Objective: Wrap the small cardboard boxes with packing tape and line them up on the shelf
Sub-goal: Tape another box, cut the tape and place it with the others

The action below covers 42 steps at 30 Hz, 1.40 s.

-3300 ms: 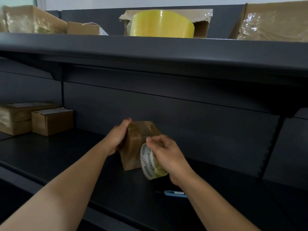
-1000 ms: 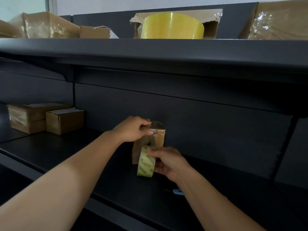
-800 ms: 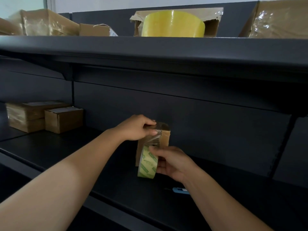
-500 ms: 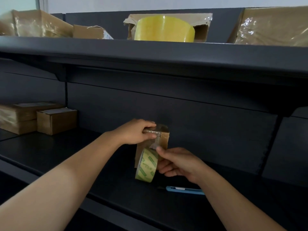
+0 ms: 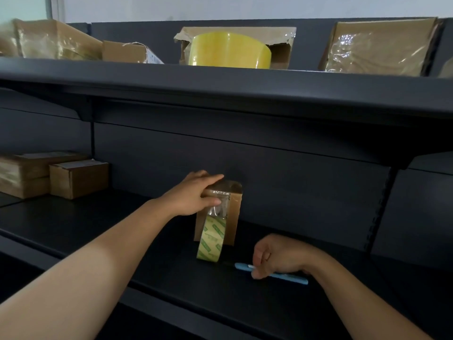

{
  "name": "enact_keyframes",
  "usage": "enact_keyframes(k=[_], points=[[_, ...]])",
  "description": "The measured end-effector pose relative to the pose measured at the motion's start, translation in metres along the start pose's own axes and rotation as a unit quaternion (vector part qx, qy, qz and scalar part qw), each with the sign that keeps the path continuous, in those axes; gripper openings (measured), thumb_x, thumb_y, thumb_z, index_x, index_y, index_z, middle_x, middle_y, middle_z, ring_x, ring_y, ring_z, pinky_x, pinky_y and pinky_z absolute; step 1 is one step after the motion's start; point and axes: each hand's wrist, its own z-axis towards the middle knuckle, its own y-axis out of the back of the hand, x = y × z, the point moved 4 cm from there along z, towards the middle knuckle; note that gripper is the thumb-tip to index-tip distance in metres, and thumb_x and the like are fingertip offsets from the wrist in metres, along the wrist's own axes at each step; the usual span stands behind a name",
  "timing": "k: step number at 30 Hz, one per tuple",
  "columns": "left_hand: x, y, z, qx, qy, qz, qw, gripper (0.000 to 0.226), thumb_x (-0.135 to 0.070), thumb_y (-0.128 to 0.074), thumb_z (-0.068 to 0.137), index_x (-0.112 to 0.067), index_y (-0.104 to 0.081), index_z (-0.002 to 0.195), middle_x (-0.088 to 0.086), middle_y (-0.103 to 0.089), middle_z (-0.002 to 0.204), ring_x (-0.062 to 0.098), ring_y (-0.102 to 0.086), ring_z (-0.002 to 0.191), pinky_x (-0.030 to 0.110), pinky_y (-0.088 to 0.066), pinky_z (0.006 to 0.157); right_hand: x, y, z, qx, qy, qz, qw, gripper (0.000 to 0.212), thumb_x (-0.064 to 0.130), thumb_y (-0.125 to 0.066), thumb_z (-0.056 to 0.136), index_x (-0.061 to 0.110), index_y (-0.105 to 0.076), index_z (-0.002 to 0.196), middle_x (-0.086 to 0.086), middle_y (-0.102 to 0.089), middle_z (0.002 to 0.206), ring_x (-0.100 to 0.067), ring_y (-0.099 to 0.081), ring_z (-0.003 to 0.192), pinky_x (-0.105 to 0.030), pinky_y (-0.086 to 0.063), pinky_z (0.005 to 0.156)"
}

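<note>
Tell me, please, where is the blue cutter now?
The blue cutter lies flat on the lower shelf, right of the tape roll, under the fingers of the right hand.

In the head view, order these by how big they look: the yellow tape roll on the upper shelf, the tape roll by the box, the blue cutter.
1. Yellow tape roll, although farthest.
2. Tape roll by the box.
3. Blue cutter: long but thin, partly hidden under the right hand.

Both bare forearms reach forward from the near edge of the shelf (image 5: 73, 217). The left hand (image 5: 193, 195) lies palm-down with fingers extended, thumb pressed against the front face beneath. The right hand (image 5: 277, 256) is lower and nearer, knuckles up, fingers curled down with the tips pinched together.
</note>
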Motion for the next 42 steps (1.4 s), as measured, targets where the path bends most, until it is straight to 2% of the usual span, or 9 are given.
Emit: enact_keyframes(k=[6,11,14,17,21,27,33,36,42], points=[[0.009,-0.001,-0.003,-0.015,0.027,-0.035,0.999,0.032,-0.028,-0.052,0.095,-0.030,-0.039,0.124,-0.004,-0.049,0.132,0.011,-0.052,0.109,0.032,-0.048,0.089,0.027,0.025,-0.003,-0.127,0.109,0.227,0.959,0.006,0.019,-0.067,0.089,0.017,-0.061,0.091,0.003,-0.068,0.079,-0.010,-0.065,0.068,-0.026,-0.055,0.069],[0.014,0.000,-0.003,-0.044,0.023,-0.079,0.996,0.032,-0.016,-0.052,0.095,-0.029,-0.050,0.124,-0.003,-0.045,0.134,0.012,-0.043,0.122,0.028,-0.038,0.100,0.048,0.041,0.009,-0.298,0.142,0.137,0.934,0.007,0.030,-0.065,0.089,0.027,-0.062,0.083,0.002,-0.066,0.082,-0.014,-0.061,0.071,-0.032,-0.054,0.067],[0.020,-0.001,-0.004,-0.064,0.037,-0.094,0.993,0.037,-0.014,-0.052,0.095,-0.032,-0.052,0.127,-0.003,-0.038,0.129,0.012,-0.030,0.126,0.031,-0.030,0.108,0.063,0.048,0.012,-0.349,0.148,0.030,0.925,0.016,0.033,-0.054,0.096,0.033,-0.064,0.109,0.011,-0.064,0.095,-0.009,-0.060,0.085,-0.024,-0.048,0.070],[0.024,-0.007,-0.007,-0.070,0.044,-0.132,0.988,0.045,-0.013,-0.053,0.095,-0.033,-0.046,0.135,-0.003,-0.040,0.125,0.015,-0.035,0.126,0.033,-0.031,0.110,0.069,0.052,0.019,-0.344,0.113,-0.078,0.929,0.039,0.038,-0.042,0.100,0.042,-0.043,0.139,0.009,-0.060,0.123,-0.013,-0.059,0.103,-0.028,-0.047,0.077],[0.029,-0.016,-0.013,-0.074,0.046,-0.151,0.985,0.058,-0.016,-0.059,0.092,-0.031,-0.035,0.143,-0.004,-0.040,0.137,0.012,-0.036,0.129,0.033,-0.033,0.109,0.063,0.053,0.031,-0.307,0.067,-0.100,0.944,0.048,0.040,-0.040,0.099,0.045,-0.027,0.146,0.005,-0.052,0.138,-0.018,-0.053,0.119,-0.034,-0.045,0.091],[0.029,-0.017,-0.035,-0.298,0.101,-0.161,0.935,0.017,-0.023,-0.062,0.089,-0.019,-0.049,0.100,-0.003,-0.057,0.090,0.014,-0.058,0.086,0.028,-0.049,0.073,0.055,0.049,0.038,-0.292,0.067,-0.078,0.951,0.050,0.039,-0.046,0.098,0.045,-0.030,0.145,0.004,-0.053,0.135,-0.017,-0.051,0.120,-0.033,-0.045,0.092],[0.016,-0.033,-0.044,-0.096,0.137,-0.309,0.936,0.033,-0.058,-0.062,0.079,-0.032,-0.061,0.100,-0.004,-0.064,0.101,0.012,-0.063,0.094,0.033,-0.053,0.074,0.051,0.049,0.044,-0.304,0.065,-0.081,0.947,0.052,0.036,-0.048,0.097,0.046,-0.030,0.145,0.005,-0.054,0.132,-0.017,-0.053,0.117,-0.032,-0.046,0.088],[0.009,-0.039,-0.044,-0.015,0.156,-0.390,0.907,0.044,-0.031,-0.074,0.079,-0.028,-0.055,0.119,0.004,-0.065,0.103,0.018,-0.067,0.093,0.036,-0.057,0.077,0.050,0.051,0.043,-0.328,0.067,-0.094,0.938,0.052,0.031,-0.048,0.097,0.046,-0.032,0.144,0.005,-0.059,0.125,-0.016,-0.056,0.109,-0.031,-0.048,0.084],[0.005,-0.040,-0.040,-0.007,0.186,-0.479,0.858,0.051,-0.006,-0.071,0.081,-0.016,-0.052,0.127,0.005,-0.069,0.098,0.018,-0.067,0.093,0.032,-0.057,0.074,0.052,0.050,0.033,-0.416,0.104,-0.189,0.883,0.038,0.038,-0.043,0.099,0.045,-0.045,0.137,0.006,-0.065,0.121,-0.017,-0.064,0.102,-0.030,-0.052,0.077]])
